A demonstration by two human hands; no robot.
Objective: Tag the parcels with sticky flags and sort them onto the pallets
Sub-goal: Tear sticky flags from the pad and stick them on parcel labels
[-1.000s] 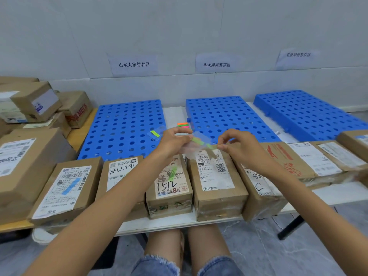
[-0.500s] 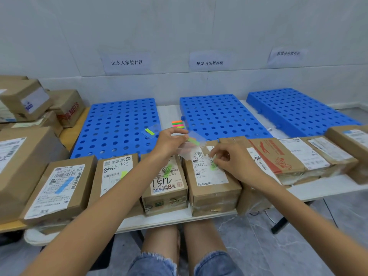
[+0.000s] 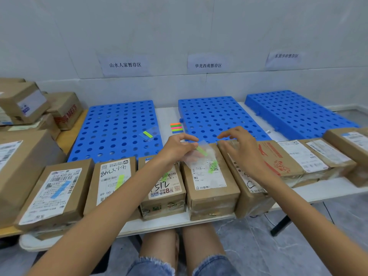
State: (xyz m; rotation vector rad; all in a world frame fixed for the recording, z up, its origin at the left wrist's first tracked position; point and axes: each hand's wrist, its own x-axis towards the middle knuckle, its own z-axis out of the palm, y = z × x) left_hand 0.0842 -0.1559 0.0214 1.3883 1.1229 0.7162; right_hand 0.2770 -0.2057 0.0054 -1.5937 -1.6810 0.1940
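Green sticky flag (image 3: 212,168) now lies slantwise on the white label of the brown cardboard parcel (image 3: 211,190) in the middle of the near row. Half a second ago the right hand (image 3: 241,152) was pressing it there. That hand has lifted off and hovers just to the right, fingers spread wide and holding nothing, above the taped brown parcel (image 3: 246,176) next along. The left hand (image 3: 175,149) still pinches the clear plastic flag sheet (image 3: 194,156) between thumb and fingertips, over the tagged parcel's far end, with a green strip showing on it.

So this parcel looks tagged, like the three to its left. Those to the right appear to carry no flag yet. Sorting has not begun: the three blue perforated plastic pallets (image 3: 111,124) bear no parcels. Only a second clear sheet (image 3: 149,134) lies on the left one, and a small stack of coloured flags (image 3: 176,127) sits in the gap between left and middle.

Parcels stand side by side right up to the near edge of the white table (image 3: 169,223), so a nudge towards that edge could tip one off. Open room lies above the row and far over the pallets.
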